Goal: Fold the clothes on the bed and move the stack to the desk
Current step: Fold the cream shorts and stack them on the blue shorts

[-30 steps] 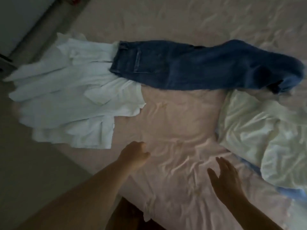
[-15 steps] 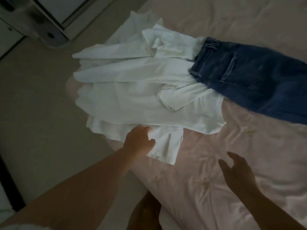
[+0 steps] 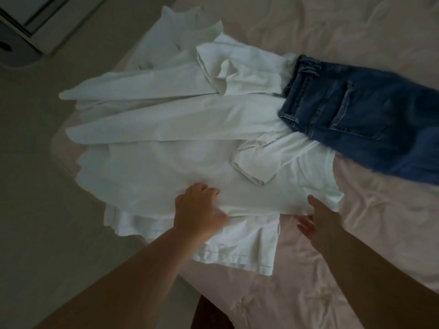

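Bed: hands now on shirt

The room is dim, with soft, flat light and no hard shadows or glare. The white clothes just beyond the hands are the brightest patch; their folds show only as faint grey shading. The forearms nearest the camera are dark, and the right hand is murkier than the left hand. The whole frame is soft and grainy, with smeared edges on the jeans to the right of the hands. Lines bow slightly near the borders.
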